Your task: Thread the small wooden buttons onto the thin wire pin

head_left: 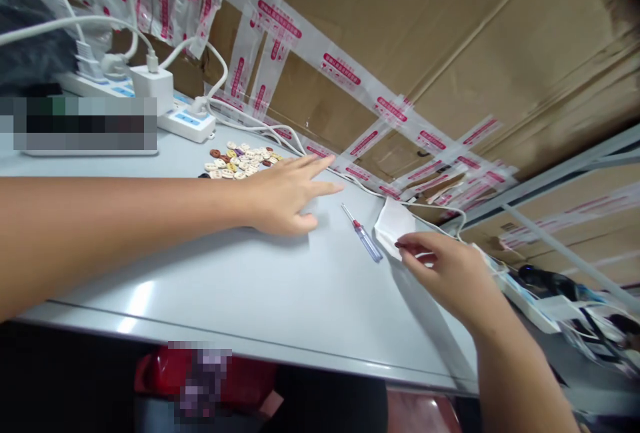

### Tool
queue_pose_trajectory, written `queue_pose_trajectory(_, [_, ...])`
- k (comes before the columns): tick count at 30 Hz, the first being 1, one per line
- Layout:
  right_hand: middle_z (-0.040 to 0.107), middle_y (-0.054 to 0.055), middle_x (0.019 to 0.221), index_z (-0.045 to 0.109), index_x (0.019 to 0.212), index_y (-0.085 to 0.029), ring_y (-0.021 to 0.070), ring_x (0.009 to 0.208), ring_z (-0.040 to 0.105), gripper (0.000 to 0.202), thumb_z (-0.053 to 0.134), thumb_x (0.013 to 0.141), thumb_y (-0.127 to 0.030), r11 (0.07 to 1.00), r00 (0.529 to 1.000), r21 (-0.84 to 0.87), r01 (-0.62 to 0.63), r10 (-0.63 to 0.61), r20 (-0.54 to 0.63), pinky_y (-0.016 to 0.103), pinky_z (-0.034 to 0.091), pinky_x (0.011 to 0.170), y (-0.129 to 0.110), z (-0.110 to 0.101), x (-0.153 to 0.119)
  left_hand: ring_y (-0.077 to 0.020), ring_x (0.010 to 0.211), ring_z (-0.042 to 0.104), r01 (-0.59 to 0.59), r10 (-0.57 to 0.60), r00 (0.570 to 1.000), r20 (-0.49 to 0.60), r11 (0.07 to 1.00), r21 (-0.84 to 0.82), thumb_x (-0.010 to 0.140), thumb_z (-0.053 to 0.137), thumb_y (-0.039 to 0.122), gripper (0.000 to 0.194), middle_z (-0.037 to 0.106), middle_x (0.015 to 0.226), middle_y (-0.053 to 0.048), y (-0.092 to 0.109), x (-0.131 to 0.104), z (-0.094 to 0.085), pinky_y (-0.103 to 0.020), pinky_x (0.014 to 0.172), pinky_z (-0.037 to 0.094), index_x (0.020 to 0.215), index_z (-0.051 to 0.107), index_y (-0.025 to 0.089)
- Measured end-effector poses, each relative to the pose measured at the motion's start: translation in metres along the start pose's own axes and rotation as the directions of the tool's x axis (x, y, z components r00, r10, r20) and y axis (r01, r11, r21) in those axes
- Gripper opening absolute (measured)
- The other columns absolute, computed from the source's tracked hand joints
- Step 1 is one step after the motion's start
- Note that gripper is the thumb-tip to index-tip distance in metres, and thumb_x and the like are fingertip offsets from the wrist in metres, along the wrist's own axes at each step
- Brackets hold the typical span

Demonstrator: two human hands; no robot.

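White sheet (393,223) beside our right hand (453,273), a small dark piece (399,244) in the pinch.
Our right thumb and forefinger pinch that piece at the sheet's near end; it is too small for us to read its long axis, and we cannot tell whether it touches the sheet. From these fingertips the sheet lies away and to the left on the bench (280,299), much nearer our right hand than our left, its longer side seeming to run away from us. Our left hand (290,196) has its fingers spread and nothing in them, the wrist just in front of a heap of buttons (245,165). Between our hands lies a screwdriver (367,243), its long axis slanting: shaft tip away and toward the left fingers, clear handle toward us and rightward, just beside the sheet.
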State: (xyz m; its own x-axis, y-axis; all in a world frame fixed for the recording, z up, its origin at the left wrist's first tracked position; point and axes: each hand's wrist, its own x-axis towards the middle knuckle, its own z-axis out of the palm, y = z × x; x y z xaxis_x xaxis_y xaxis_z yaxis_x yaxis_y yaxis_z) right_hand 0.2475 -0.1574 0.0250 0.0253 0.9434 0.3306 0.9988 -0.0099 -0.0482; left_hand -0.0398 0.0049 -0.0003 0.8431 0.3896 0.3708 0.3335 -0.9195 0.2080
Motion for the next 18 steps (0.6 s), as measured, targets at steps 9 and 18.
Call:
queue_pose_trajectory(9, [0.074, 0.007, 0.088, 0.075, 0.088, -0.020, 0.0205, 0.072, 0.068, 0.021, 0.054, 0.088, -0.023, 0.977, 0.991, -0.196, 0.088, -0.067, 0.114, 0.033, 0.051, 0.070, 0.018, 0.030, 0.010, -0.0304, 0.117, 0.061, -0.053, 0.051, 0.992, -0.114, 0.999, -0.012, 0.085, 0.053, 0.022, 0.029, 0.064, 0.130, -0.013, -0.010, 0.002, 0.006, -0.047, 0.100, 0.045, 0.106, 0.072, 0.016])
queue_pose_trajectory(18, [0.068, 0.011, 0.084, 0.072, 0.077, -0.017, 0.0199, 0.066, 0.058, 0.028, 0.050, 0.091, -0.028, 0.933, 0.999, -0.359, 0.039, -0.048, -0.015, 0.033, 0.039, 0.061, 0.023, 0.054, 0.015, -0.0267, 0.113, 0.062, -0.012, 0.011, 0.999, -0.040, 1.000, -0.026, 0.086, 0.053, 0.022, 0.027, 0.066, 0.126, -0.009, -0.008, 0.001, 0.004, -0.040, 0.100, 0.044, 0.105, 0.071, 0.017])
